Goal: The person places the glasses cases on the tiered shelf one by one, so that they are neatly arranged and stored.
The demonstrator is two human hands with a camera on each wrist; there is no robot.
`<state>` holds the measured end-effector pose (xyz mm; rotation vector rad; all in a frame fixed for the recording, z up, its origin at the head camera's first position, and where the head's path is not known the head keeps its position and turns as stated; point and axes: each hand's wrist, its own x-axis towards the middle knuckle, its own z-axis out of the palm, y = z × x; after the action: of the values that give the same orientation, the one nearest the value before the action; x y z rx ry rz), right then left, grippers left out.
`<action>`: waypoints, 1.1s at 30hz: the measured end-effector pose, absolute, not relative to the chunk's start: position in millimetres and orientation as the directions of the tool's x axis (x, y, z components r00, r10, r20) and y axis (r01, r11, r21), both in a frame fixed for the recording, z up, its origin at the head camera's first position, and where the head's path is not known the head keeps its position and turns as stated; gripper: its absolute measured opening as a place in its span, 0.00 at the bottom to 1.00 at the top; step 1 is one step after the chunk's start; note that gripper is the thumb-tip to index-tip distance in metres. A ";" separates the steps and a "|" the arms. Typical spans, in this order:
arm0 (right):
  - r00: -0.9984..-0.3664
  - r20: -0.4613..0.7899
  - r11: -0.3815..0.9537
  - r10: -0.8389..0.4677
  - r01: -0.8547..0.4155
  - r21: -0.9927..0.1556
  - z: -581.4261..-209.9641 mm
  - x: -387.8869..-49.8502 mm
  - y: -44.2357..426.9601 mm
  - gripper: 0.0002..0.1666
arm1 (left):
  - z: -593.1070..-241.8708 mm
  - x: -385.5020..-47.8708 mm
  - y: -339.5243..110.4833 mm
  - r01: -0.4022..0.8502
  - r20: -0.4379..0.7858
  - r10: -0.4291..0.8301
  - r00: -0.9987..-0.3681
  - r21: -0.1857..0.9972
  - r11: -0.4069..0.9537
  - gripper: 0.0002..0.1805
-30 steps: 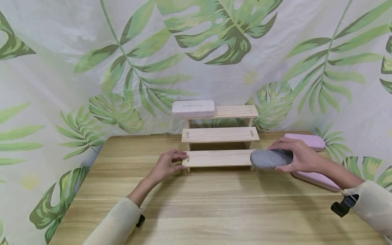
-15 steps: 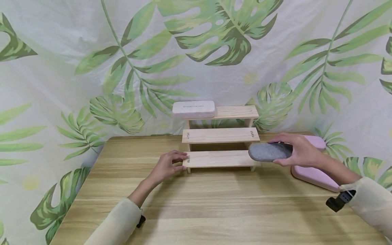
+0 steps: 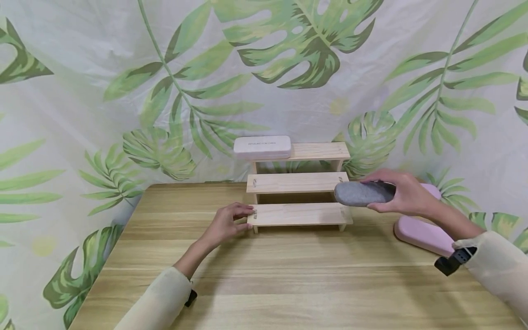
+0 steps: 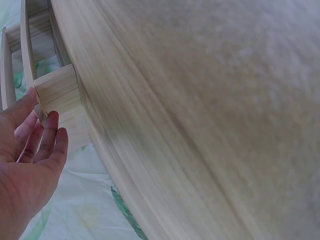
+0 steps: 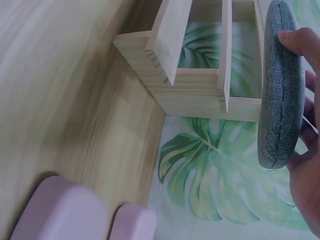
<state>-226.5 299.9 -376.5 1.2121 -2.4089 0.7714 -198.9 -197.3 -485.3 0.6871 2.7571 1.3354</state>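
A grey fabric glasses case (image 3: 359, 193) is gripped in my right hand (image 3: 406, 192), lifted off the table near the right end of the middle tier. In the right wrist view the seam of the glasses case (image 5: 281, 85) shows, with the thumb on one side and fingers on the other. My left hand (image 3: 226, 224) holds the left end of the lowest tier of a three-tier wooden display stand (image 3: 299, 214). The left wrist view shows its thumb and fingertips at the board's edge. A white glasses case (image 3: 262, 147) lies on the left of the top tier.
Two pink glasses cases lie on the table (image 3: 288, 284) at the right, one nearer (image 3: 425, 234) and one farther back (image 3: 432, 190), partly behind the right hand and forearm. A leaf-patterned cloth (image 3: 297, 110) hangs right behind the table.
My right hand has raised the grey glasses case from beside the lowest tier to about the middle tier's height. My left hand stays on the stand's left end.
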 end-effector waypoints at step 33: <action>-0.599 0.573 0.538 -0.559 -0.788 -0.299 -359.2 -276.9 283.4 0.34 | -486.6 -198.4 -197.8 0.386 0.195 0.378 -0.905 0.747 0.542 0.22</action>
<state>-276.9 283.4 -359.2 1.1001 -2.3676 0.7590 -198.4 -197.8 -486.6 0.6859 2.7671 1.3441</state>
